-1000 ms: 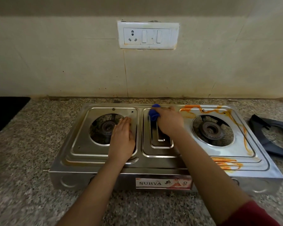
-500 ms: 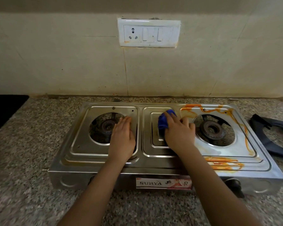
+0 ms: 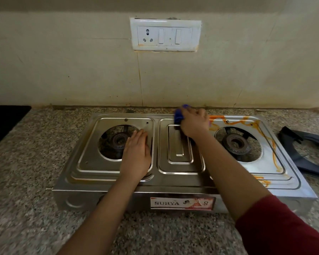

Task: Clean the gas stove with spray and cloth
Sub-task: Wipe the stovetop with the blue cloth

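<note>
At the back edge of the stove (image 3: 173, 183), my right hand (image 3: 194, 124) grips the blue cloth (image 3: 179, 116). Orange stains (image 3: 216, 119) lie just right of it, nearer this hand; my left hand (image 3: 136, 155) presses flat, fingers together.

left hand (image 3: 135, 155): flat, palm down, fingers straight and together, pointing away from me | left forearm: bare, reaching in from lower left | right hand (image 3: 194, 124): knuckles up, fingers curled round my blue cloth (image 3: 179, 116), slightly blurred | right arm: stretched further forward than the left, dark red sleeve (image 3: 284, 227) at its near end
</note>
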